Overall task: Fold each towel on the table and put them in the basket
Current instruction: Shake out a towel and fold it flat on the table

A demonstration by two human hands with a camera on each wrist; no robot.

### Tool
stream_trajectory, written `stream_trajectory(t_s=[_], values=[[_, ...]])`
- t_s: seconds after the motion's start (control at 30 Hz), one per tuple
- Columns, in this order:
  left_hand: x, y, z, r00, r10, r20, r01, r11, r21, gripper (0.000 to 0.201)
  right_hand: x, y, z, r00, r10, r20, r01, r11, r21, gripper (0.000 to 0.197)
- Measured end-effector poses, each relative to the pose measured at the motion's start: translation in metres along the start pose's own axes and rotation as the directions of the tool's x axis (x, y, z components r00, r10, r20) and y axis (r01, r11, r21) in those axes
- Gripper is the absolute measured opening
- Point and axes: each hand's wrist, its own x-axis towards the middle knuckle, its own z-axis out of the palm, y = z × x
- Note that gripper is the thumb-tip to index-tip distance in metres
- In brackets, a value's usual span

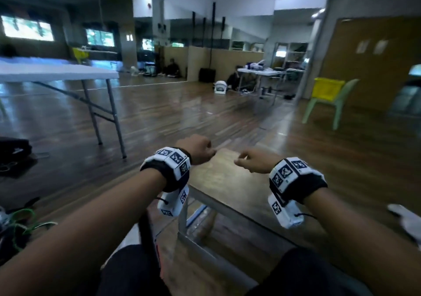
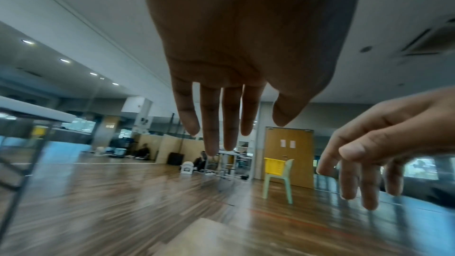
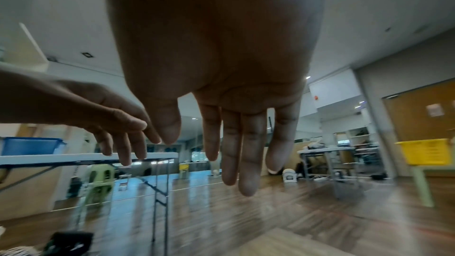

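My left hand (image 1: 200, 152) and right hand (image 1: 252, 161) hang side by side in the air over the far corner of a small brown table (image 1: 227, 181). Both wrist views show the fingers straight and relaxed, pointing down, with nothing in them: the left hand (image 2: 221, 133) and the right hand (image 3: 236, 163). A yellow basket (image 1: 328, 88) sits on a pale green chair (image 1: 341, 104) far off to the right. A white cloth-like shape (image 1: 407, 222) shows at the right edge; I cannot tell whether it is a towel.
A white folding table (image 1: 57, 72) stands to the left, with a blue bin (image 3: 29, 145) on it. A black bag (image 1: 13, 149) and green cables (image 1: 20, 222) lie on the floor at left. Another table (image 1: 262, 72) and seated people are far back across the wood floor.
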Motion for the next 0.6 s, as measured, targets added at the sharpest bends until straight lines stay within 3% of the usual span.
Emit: stream_trajectory(t_s=[0.13,0.33,0.47,0.6], values=[[0.021,0.072,0.013,0.978,0.204,0.047,-0.203,0.979,-0.026,0.042,-0.06,0.066,-0.011,0.982,0.181,-0.058,-0.179,0.983,0.042,0.037],[0.035,0.192,0.053,0.877,0.471,0.101,-0.462,0.881,-0.099,0.042,-0.165,0.152,-0.011,0.887,0.449,-0.108,-0.437,0.892,0.117,0.044],[0.034,0.268,0.087,0.774,0.604,0.189,-0.588,0.797,-0.139,0.041,-0.226,0.216,0.005,0.787,0.612,-0.078,-0.591,0.785,0.186,0.048],[0.035,0.333,0.134,0.646,0.704,0.296,-0.677,0.707,-0.205,0.045,-0.276,0.272,0.026,0.669,0.74,-0.067,-0.711,0.664,0.232,0.032]])
